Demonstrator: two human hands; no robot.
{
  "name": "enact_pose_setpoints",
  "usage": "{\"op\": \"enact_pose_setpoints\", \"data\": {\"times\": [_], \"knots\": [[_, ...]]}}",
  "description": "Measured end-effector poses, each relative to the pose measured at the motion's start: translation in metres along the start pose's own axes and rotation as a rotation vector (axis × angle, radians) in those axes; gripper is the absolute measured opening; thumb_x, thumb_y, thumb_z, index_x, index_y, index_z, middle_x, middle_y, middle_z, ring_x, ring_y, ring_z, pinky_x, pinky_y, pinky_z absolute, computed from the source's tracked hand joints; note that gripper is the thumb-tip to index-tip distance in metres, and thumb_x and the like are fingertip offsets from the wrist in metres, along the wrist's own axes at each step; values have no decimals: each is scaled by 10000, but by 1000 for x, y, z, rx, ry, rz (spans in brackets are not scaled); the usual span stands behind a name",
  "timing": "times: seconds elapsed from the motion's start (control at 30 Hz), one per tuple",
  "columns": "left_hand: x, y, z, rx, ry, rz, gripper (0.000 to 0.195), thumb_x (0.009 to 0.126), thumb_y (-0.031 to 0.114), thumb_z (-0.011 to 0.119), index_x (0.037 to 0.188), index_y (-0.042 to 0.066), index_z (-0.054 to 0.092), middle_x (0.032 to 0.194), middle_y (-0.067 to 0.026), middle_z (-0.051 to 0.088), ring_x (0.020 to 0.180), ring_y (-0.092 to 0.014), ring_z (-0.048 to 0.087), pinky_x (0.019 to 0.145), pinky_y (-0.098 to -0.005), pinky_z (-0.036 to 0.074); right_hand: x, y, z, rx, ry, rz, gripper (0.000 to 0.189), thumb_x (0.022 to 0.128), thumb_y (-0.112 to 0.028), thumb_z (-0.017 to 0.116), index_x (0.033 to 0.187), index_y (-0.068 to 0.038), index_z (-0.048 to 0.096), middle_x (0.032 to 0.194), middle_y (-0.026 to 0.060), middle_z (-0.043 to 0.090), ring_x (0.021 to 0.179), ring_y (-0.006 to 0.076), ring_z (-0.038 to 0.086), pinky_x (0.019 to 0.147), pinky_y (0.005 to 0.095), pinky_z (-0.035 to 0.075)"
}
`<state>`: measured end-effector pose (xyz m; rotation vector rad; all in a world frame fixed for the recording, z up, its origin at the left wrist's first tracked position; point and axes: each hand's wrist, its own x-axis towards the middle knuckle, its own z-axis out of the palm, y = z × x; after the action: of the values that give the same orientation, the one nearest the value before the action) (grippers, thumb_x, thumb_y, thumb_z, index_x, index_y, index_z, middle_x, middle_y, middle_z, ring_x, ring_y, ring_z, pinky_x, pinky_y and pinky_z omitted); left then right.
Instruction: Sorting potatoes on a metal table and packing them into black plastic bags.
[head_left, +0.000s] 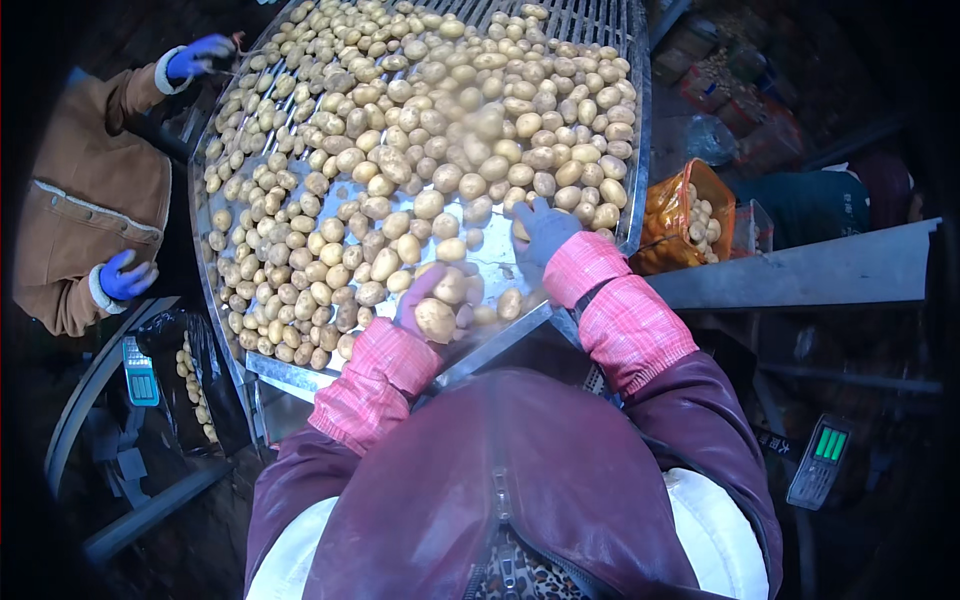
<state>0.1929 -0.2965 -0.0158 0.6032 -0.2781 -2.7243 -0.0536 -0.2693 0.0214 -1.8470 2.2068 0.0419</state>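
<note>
Many potatoes (394, 165) cover a metal sorting table (495, 244) with a pale flat surface and a slatted part at the far end. At the table's near edge my gloved left hand (420, 300) is closed around potatoes, with a large one (436, 320) on top and another just beyond it. My gloved right hand (546, 229) lies farther up and to the right, its fingertips at the near side of the potato heap. A potato shows partly beside those fingers; whether they grip it cannot be told. Pink checked sleeve covers reach both wrists.
A co-worker in a brown jacket (101, 195) stands left, blue-gloved hands apart from mine. An orange bag of potatoes (686, 217) stands right, behind a metal beam (795, 266). A dark bag with potatoes (196, 390) is lower left. Digital displays (141, 375) hang on both sides.
</note>
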Motion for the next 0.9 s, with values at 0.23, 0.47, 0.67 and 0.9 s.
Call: {"op": "enact_pose_setpoints", "data": {"times": [0.23,0.47,0.67,0.9], "knots": [[-21,5,16,-371,172,213,638,934,575,451,1224,19,573,1289,-224,525,1255,-499,437,1025,-695,347,13,-20,-8,703,-72,-260,589,813,-438,706,1273,-101,559,1210,171,589,1049,346,624,874,420,516],[-26,5,27,-253,230,340,607,976,568,323,1303,80,476,1145,-159,566,1062,-364,561,825,-522,493,105,-34,14,88,-45,-175,609,873,-350,612,1393,-106,409,1262,176,542,1089,347,604,892,454,504],[-38,13,56,-206,403,407,460,1009,436,385,1308,104,492,1178,-162,584,911,-332,626,739,-487,552,96,-27,21,329,91,-174,644,806,-369,706,1347,-106,478,1247,165,562,1073,342,613,861,441,516],[-43,21,33,59,372,432,417,1016,342,428,1314,58,495,1150,-182,612,878,-313,651,694,-430,568,112,-58,-5,105,28,-479,609,806,-552,648,1304,-213,561,1305,157,497,1194,352,484,1030,487,378]]}}
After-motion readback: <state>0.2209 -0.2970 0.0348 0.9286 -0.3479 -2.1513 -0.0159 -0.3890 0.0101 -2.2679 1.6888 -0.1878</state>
